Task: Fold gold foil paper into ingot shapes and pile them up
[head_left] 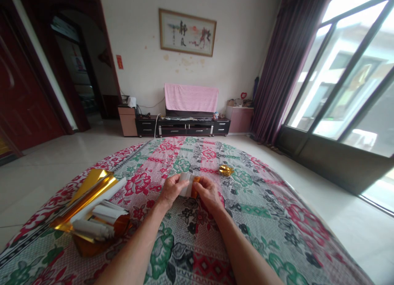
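Both bare hands meet over the middle of the round spread, and between them is a small folded piece (pixel 185 190), pale grey-white over most of its face with an orange-gold edge (pixel 194 190) showing at its right end. The left hand (pixel 170 191) grips its left side, thumb laid across the pale face; the right hand (pixel 211 193) pinches the gold end between thumb and bent fingers, so neither hand is spread wide. I can't tell from here how many layers the piece has. It is held just above a patterned cloth (pixel 181 151), printed with red, green and dark flowers. A little beyond the right hand, and apart from it, a crumpled-looking gold foil piece (pixel 226 170) lies on the cloth. Over by the left forearm is a heap: a shiny gold sheet (pixel 89 182) at the back, and nearer the person several white rolls (pixel 92 229) lying on more gold material. Across the room, a pink cloth (pixel 191 97) drapes over something wide on a black cabinet (pixel 184 129), with a framed picture (pixel 187 32) tilted above it in my view and a dark purple curtain (pixel 277 71) beside the tall window (pixel 341 71).
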{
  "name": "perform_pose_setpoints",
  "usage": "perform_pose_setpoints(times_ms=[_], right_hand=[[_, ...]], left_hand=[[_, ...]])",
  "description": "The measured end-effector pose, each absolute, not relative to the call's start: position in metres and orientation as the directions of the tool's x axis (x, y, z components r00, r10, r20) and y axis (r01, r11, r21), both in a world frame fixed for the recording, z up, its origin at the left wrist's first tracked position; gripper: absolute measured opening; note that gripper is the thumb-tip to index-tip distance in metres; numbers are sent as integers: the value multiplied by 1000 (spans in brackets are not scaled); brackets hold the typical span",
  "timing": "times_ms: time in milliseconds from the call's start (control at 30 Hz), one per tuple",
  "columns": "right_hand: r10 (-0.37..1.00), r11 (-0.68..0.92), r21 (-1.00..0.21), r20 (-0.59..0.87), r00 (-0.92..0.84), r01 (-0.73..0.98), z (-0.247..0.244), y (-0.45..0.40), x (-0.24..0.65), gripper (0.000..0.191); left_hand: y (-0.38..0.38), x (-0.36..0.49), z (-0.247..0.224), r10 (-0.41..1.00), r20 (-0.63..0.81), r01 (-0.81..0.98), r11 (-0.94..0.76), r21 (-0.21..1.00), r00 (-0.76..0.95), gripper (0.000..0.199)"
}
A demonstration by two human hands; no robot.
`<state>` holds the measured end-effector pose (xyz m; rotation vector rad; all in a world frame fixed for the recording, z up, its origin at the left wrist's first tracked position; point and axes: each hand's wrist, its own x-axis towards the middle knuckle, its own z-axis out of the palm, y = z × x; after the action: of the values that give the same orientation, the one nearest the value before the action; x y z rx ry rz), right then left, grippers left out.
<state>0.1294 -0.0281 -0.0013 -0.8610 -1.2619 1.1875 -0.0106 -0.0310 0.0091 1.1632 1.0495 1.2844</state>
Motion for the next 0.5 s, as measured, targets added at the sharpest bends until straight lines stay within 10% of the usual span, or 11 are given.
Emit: perform_pose_setpoints(times_ms=[500], right_hand=[[968,184,-964,212,-137,-193,0,-29,132,12]], left_hand=[[-30,-11,5,995,101,-75,-101,992,3,26]])
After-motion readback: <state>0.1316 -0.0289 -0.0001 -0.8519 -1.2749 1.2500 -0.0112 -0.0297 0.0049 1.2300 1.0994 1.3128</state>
